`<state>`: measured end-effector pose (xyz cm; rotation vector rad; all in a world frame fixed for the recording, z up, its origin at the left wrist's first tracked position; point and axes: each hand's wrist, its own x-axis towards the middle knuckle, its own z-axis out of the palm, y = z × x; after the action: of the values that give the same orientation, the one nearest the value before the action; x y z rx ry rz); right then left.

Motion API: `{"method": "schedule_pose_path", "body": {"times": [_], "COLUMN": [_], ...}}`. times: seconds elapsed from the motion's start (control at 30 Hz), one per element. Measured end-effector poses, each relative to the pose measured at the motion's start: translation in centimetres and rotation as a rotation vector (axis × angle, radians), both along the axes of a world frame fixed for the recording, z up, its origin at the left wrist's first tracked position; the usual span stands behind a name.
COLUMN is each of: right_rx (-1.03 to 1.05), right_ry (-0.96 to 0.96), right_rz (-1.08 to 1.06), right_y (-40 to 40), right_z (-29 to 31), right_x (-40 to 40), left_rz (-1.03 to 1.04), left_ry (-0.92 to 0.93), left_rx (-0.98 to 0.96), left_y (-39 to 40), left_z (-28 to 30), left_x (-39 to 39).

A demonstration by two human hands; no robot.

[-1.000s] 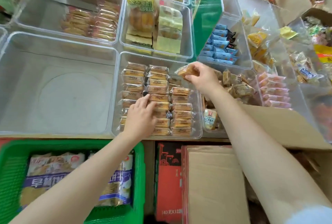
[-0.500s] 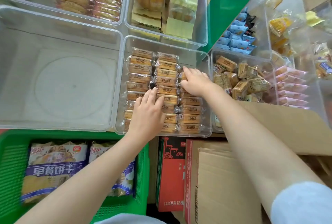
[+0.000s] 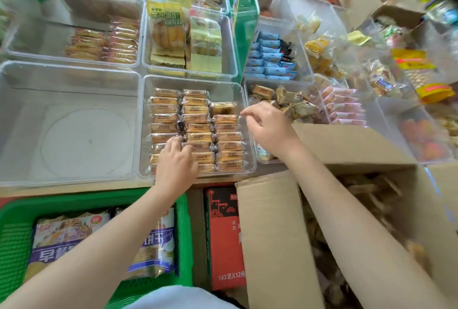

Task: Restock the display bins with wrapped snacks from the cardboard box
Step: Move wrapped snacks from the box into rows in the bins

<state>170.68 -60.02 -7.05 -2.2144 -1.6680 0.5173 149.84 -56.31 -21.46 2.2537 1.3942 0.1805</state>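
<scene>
Clear plastic bin [image 3: 224, 83] holds three rows of wrapped snacks [image 3: 195, 120], the right row one short. The left hand [image 3: 174, 163] presses curled fingers on the front packs; the right hand [image 3: 269, 126] hovers loosely curled, empty. Next likely: reaching into the cardboard box [image 3: 270, 234] for another pack.

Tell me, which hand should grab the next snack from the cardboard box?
The right hand, probably. It hangs free right above the cardboard box, while the left hand rests on the snack rows.
</scene>
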Motion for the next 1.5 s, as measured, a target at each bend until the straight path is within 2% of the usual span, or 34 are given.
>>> {"method": "schedule_pose_path", "body": {"times": [0.1, 0.17, 0.27, 0.33, 0.4, 0.47, 0.53, 0.6, 0.8, 0.93, 1.13, 1.27, 1.33, 1.43, 1.5], "right_rx": [0.337, 0.467, 0.518, 0.458, 0.345, 0.175, 0.018, -0.079, -0.247, -0.426, -0.321, -0.281, -0.183, 0.004, 0.060], "right_ry": [0.036, 0.035, 0.114, 0.159, 0.167, 0.129, 0.102, 0.110, 0.167, 0.023, -0.102, -0.111, -0.100, 0.079, 0.295], "right_rz": [-0.132, -0.287, -0.502, -0.603, -0.666, -0.666, -0.660, -0.651, -0.576, -0.681, -0.726, -0.684, -0.647, -0.512, -0.434], "right_y": [-7.3, -11.9, -17.9, -21.6, -24.9, -27.9, -30.2, -31.4, -29.2, -25.6, -23.4, -24.6, -25.3, -25.8, -25.8], "right_z": [2.2, 3.1, 3.9, 3.1, 1.6, 0.0, -1.4, -2.4, -3.5, -4.9, -8.1, -7.7, -6.5, -3.8, -1.8], "right_x": [1.7, 3.5, 6.4, 8.4, 10.3, 12.2, 13.8, 15.1, 17.6, 18.2, 18.7, 20.8, 21.5, 21.0, 19.5], "left_rz": [-0.036, -0.078, -0.174, -0.259, -0.360, -0.456, -0.517, -0.513, -0.442, -0.407, -0.363, -0.344, -0.329, -0.336, -0.353], "left_ry": [-0.096, -0.234, -0.504, -0.554, -0.519, -0.467, -0.311, -0.173, -0.070, -0.068, -0.034, -0.061, -0.071, -0.091, -0.111], "left_rx": [-0.029, -0.040, 0.042, 0.137, 0.154, 0.085, 0.108, 0.168, 0.194, 0.184, 0.219, 0.240, 0.237, 0.242, 0.241], "left_y": [-4.9, -8.5, -13.8, -17.1, -20.1, -22.4, -23.8, -24.3, -24.1, -24.4, -24.1, -24.2, -24.1, -24.2, -24.3], "left_z": [2.9, 5.5, 10.1, 13.1, 14.7, 14.6, 13.6, 12.9, 12.9, 13.2, 12.9, 12.6, 12.4, 12.3, 12.4], "left_x": [1.1, 2.8, 6.5, 9.0, 11.3, 13.2, 14.4, 14.9, 15.5, 15.8, 15.8, 16.0, 16.1, 15.9, 15.8]}}
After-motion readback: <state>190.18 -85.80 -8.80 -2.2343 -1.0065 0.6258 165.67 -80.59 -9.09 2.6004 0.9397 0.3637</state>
